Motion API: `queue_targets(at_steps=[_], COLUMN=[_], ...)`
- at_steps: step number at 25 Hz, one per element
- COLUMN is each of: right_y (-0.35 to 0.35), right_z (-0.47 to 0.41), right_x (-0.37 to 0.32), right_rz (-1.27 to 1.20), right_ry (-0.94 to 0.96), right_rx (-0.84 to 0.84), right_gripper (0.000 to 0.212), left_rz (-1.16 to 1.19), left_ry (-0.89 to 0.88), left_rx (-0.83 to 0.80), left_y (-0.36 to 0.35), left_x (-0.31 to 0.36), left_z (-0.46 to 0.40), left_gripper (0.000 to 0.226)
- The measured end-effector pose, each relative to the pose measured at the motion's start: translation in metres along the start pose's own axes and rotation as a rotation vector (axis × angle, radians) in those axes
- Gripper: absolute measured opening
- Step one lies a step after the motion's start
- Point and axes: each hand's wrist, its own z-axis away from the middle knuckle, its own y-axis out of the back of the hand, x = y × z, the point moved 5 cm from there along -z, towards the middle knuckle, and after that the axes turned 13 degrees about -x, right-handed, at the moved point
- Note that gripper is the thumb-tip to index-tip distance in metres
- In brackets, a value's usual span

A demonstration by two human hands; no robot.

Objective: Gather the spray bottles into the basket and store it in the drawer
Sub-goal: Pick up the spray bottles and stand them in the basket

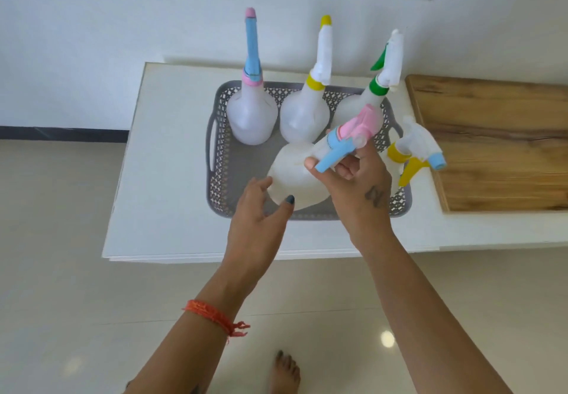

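At six o'clock within the grey basket (219, 160) on the worktop (159, 147), a light, empty-looking pink-and-blue spray bottle (295, 175) is held tilted, right hand (356, 184) closed round its stiff neck, left hand (261, 209) open, steadying its slippery base.

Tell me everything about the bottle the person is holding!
The held spray bottle is cloudy white plastic with a round body, a pink sprayer head and a light blue trigger. It is tilted over the grey basket, in front of three upright bottles. The right hand grips its neck, and the left hand touches its body.
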Motion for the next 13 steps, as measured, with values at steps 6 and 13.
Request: queue_targets(at_steps=[6,13], right_y=[0.002,0.009], right_z=[-0.019,-0.022], right_x=[0.033,0.053], right_rz=[0.367,0.339], right_ry=[0.179,0.237], right_rx=[-0.120,-0.085], right_gripper=[0.039,0.045], left_rz=[0.001,-0.091], left_ry=[0.091,0.127], left_rx=[-0.052,-0.007], left_y=[-0.035,-0.045], left_x=[-0.007,-0.009], left_z=[-0.026,-0.040], left_gripper=[0.054,0.056])
